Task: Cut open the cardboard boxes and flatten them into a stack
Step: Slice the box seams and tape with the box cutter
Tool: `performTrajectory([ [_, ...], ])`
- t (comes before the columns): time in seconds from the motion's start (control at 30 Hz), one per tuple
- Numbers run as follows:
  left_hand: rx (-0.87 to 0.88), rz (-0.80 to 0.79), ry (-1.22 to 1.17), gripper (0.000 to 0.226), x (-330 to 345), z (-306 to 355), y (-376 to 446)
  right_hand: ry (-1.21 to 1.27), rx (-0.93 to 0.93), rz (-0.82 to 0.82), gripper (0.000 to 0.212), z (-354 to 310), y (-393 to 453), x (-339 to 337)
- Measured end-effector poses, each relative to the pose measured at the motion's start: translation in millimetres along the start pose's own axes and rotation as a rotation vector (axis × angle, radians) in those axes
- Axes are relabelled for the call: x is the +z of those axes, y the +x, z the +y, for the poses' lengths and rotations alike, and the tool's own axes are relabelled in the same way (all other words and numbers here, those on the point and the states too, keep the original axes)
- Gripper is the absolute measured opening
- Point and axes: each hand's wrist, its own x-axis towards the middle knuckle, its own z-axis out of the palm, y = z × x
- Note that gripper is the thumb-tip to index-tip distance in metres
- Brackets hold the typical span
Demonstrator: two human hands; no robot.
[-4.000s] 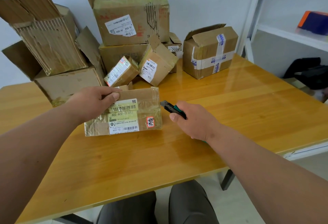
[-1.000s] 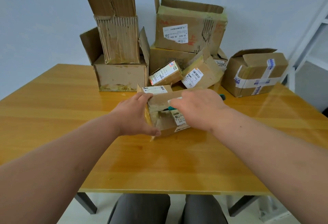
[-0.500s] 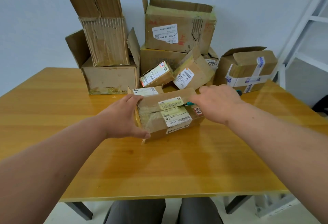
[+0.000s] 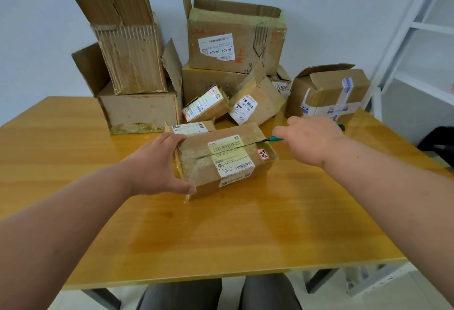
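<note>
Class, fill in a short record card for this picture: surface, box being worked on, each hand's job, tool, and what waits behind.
surface: wooden table
box being worked on: small taped box, lying on the table with labels on top
left hand: grips the box's left end, thumb at the near side
right hand: holds the knife
tool: green-handled knife, tip at the box's top seam
waiting behind: pile of boxes against the wall, several with flaps open

One head-worn view, looking forward and down across the table (image 4: 221, 236), close over both forearms, boxes piled at twelve o'clock against the wall (image 4: 36, 27), shelving (image 4: 417, 39) at two o'clock
</note>
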Motion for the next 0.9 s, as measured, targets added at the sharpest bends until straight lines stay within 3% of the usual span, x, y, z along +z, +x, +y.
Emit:
performTrajectory([
  [0.23, -0.018, -0.009, -0.007, 0.128, 0.1, -0.2, -0.8, -0.035, 0.051, 0.026, 0.031, 9.0, -2.0, 10.2],
  [0.33, -0.026, -0.012, -0.030, 0.129, 0.6, -7.4, -4.6, -0.105, 0.160, -0.097, 0.034, 25.4, -17.2, 24.8],
  [0.4, -0.032, -0.007, -0.045, 0.130, 0.3, -10.1, -6.4, -0.011, 0.270, -0.087, 0.035, 34.2, -28.1, 37.2],
  [0.5, -0.023, 0.006, -0.007, 0.130, -0.8, -1.0, -4.6, 0.267, 0.386, 0.038, 0.020, 20.1, -23.2, 44.7],
  [0.67, -0.073, 0.037, 0.019, 0.134, 2.3, 9.3, -6.1, 1.164, 0.537, 0.061, 0.015, -27.0, -4.7, 33.3],
  [0.8, -0.118, 0.010, 0.060, 0.138, 2.6, 14.2, -9.8, 1.452, 0.478, -0.043, 0.013, -61.0, -5.6, 23.5],
  [0.9, -0.065, -0.037, 0.091, 0.130, -3.9, 15.0, -10.3, 1.566, 0.441, -0.082, 0.026, -76.7, -4.1, 21.3],
])
